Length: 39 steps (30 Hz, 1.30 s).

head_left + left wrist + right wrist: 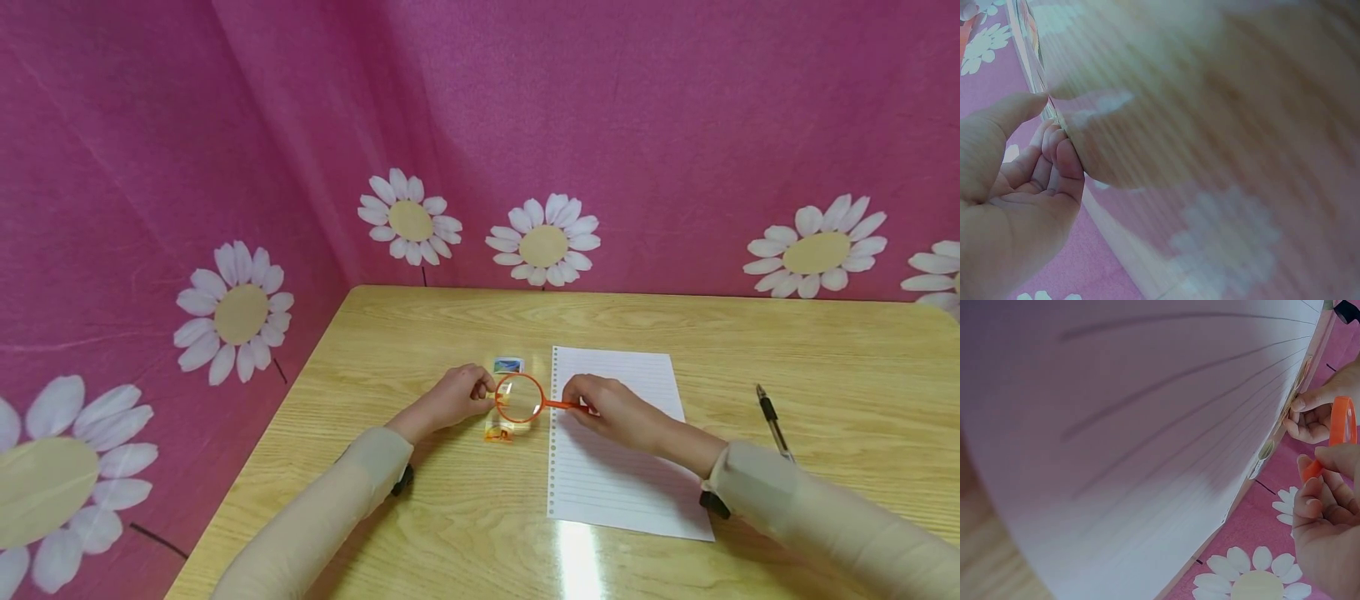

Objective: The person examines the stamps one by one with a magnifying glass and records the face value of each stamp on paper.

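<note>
My right hand (611, 408) grips the handle of an orange magnifying glass (543, 403) between thumb and fingers. Its round lens is over a small, flat printed packet (499, 432), blue at the far end and orange at the near end. The packet lies on the table, its middle partly covered by the lens. At the packet's left edge, my left hand (461, 392) pinches it with thumb and curled fingers. The right wrist view shows the orange rim (1339, 422) edge-on, between both hands. In the left wrist view, the packet is mostly out of sight beyond the fingertips.
A lined sheet of paper (622, 492) with a punched left edge lies under my right hand. Further right is a black-and-clear pen (771, 417). The wooden table (450, 533) meets a pink flowered curtain (600, 125) at the back and left.
</note>
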Motion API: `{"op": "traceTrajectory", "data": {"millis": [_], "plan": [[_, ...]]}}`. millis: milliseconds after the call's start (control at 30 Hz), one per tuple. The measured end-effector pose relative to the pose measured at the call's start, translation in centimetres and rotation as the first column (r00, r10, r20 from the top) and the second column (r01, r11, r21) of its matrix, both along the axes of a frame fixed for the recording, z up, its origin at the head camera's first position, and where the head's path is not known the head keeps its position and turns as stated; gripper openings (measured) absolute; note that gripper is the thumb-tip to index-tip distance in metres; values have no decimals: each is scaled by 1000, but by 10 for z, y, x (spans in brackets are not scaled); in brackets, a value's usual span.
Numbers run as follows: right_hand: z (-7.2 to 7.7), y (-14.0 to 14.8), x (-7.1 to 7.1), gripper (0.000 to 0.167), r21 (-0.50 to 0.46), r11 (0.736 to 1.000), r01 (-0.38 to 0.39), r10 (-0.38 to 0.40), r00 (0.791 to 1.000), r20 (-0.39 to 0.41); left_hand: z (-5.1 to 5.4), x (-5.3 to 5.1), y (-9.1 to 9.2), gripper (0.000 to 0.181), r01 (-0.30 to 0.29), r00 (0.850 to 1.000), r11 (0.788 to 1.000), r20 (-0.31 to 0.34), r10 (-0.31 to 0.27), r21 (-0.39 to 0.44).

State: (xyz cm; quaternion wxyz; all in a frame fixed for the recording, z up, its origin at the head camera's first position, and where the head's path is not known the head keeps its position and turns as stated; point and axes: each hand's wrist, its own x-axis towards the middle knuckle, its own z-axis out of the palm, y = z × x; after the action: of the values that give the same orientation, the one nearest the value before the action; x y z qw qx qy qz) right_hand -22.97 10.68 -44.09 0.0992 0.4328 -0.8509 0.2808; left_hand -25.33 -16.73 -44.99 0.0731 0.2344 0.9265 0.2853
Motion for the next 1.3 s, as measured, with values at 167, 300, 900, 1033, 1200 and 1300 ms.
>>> {"op": "traceTrajectory", "data": {"millis": [167,300,900,1033,1200,1300], "plan": [[-2,-1,0,16,5,1000,8,-8,1000,5,-1,0,0,12,4,1000,1000,-4,-4,3],[-2,-1,0,15,2,1000,6,-6,1000,8,0,-1,0,12,3,1000,1000,-4,-3,1],[-2,-1,2,14,8,1000,18,-18,999,43,2,0,2,12,1,1000,1000,15,-1,5],[-2,0,1,11,12,1000,17,-17,998,55,1,-1,2,12,5,1000,1000,10,-5,0],[-2,1,1,12,13,1000,18,-19,999,39,1,-1,0,13,5,1000,1000,4,-5,-4],[-1,2,0,14,20,1000,23,-23,999,31,0,-1,0,14,5,1000,1000,0,-5,-5]]}}
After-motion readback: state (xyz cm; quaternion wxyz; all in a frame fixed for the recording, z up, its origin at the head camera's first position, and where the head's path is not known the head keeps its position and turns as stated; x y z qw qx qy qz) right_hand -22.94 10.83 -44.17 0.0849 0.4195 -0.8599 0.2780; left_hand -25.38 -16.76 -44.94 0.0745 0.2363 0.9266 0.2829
